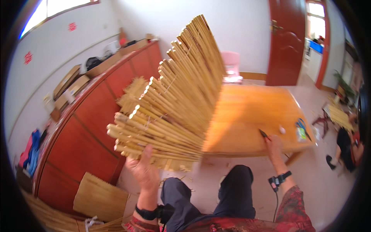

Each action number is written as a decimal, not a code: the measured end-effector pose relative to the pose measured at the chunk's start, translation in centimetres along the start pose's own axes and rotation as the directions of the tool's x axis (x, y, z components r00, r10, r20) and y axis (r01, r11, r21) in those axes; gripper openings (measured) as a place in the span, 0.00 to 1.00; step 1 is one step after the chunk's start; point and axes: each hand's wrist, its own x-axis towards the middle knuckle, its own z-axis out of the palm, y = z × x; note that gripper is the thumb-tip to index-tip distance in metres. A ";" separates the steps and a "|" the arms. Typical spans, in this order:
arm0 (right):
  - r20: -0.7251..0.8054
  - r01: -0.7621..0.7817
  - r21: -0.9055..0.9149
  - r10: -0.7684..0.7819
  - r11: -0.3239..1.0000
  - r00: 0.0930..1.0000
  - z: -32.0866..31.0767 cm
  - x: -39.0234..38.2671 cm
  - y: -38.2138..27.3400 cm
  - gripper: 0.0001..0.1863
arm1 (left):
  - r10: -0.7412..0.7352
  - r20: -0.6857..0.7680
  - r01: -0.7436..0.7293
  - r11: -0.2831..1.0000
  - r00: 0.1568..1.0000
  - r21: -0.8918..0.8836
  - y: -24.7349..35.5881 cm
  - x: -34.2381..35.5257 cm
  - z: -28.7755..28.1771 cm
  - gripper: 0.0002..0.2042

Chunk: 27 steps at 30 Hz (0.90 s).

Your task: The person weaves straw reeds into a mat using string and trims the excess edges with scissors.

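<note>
A mat of tan reed stalks (181, 89), tied side by side with thread, stands raised and fanned on the left, its cut stalk ends facing left. My left hand (143, 170) is closed on its lower edge, the thumb over the stalks. The mat's right edge runs along the left end of the wooden table (247, 112); whether it touches the table is unclear. Over the table's near part, my right hand (274, 147) is closed on a small dark pointed knife (264, 134), its tip aimed up and left. That hand is somewhat blurred and hides the handle.
Blue-handled scissors (302, 127), a green-and-white packet (301, 134) and a small pale object (282, 129) lie on the table's right. Red cabinets (92, 120) line the left wall. A flat woven panel (100, 197) leans below them. A pink chair (231, 65) stands behind. Another person (349, 145) sits far right.
</note>
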 end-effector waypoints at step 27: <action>0.379 0.028 -0.304 0.094 0.952 0.921 10.1 8.7 -6.9 0.13 | -0.754 -0.223 0.647 0.648 0.618 -0.401 -12.4 2.6 -18.5 0.16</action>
